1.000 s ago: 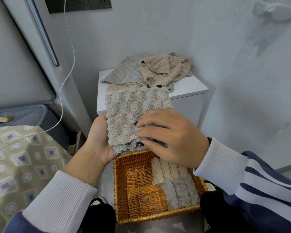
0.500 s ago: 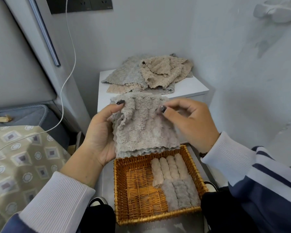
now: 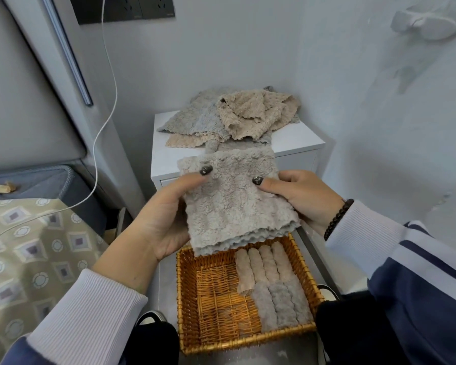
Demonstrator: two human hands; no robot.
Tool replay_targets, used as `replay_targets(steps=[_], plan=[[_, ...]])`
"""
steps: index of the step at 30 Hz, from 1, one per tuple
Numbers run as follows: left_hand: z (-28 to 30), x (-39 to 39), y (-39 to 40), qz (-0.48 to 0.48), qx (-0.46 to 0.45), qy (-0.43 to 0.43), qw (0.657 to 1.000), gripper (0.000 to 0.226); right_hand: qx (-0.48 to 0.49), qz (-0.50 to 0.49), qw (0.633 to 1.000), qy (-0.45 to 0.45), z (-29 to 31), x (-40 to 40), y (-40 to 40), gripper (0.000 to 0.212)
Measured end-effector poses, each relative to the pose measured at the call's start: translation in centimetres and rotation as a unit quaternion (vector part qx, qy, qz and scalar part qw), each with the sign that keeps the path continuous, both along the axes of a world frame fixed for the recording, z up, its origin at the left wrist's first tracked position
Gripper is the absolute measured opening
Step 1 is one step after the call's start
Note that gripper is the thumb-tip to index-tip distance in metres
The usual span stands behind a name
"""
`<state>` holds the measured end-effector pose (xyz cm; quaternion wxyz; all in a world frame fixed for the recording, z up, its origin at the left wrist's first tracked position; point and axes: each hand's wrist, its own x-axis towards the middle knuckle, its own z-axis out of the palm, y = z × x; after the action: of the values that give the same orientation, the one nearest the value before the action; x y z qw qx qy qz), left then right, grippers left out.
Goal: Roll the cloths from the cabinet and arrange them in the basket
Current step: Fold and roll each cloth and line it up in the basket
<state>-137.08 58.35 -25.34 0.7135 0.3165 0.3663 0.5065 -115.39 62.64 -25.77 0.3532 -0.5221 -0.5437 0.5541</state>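
Observation:
A folded grey fluffy cloth (image 3: 234,201) is held up flat above the wicker basket (image 3: 187,299). My left hand (image 3: 166,219) grips its left side, thumb on the front near the top. My right hand (image 3: 300,198) grips its right side in the same way. Inside the basket lie several rolled cloths: beige rolls (image 3: 263,264) at the back right and grey rolls (image 3: 282,304) in front of them. The basket's left half shows bare wicker. A heap of loose grey and beige cloths (image 3: 234,117) lies on the white cabinet (image 3: 295,143) behind.
A white cable (image 3: 100,122) hangs from a black wall socket (image 3: 124,7) down over a patterned bedspread (image 3: 24,254) at the left. Grey walls close in behind and to the right of the cabinet. Dark trousered knees flank the basket's front.
The cloth went from draped over my left palm with the right hand pressing on it to folded and held flat by both hands, thumbs on its front.

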Motion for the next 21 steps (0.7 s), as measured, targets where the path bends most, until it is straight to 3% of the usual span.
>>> replay_targets(steps=[5,10,14,18,21], plan=[[-1.0,0.6,0.2,0.021,-0.047,0.098,0.994,0.041,-0.020,0.034,0.998,0.054,-0.1,0.7,-0.1,0.045],[-1.0,0.4,0.1,-0.001,-0.025,0.121,0.992,0.022,-0.111,0.106,0.981,0.122,-0.5,1.5,-0.4,0.055],[-1.1,0.4,-0.3,-0.027,-0.032,0.149,0.988,0.045,-0.114,0.111,0.978,0.131,-0.1,2.6,-0.4,0.041],[-1.3,0.7,-0.6,-0.050,-0.044,0.123,0.990,0.043,-0.123,0.085,0.980,0.128,-0.3,2.7,-0.5,0.026],[-1.1,0.7,-0.7,-0.042,-0.064,0.073,0.994,0.040,-0.155,0.100,0.959,0.214,-0.7,2.1,-1.2,0.041]])
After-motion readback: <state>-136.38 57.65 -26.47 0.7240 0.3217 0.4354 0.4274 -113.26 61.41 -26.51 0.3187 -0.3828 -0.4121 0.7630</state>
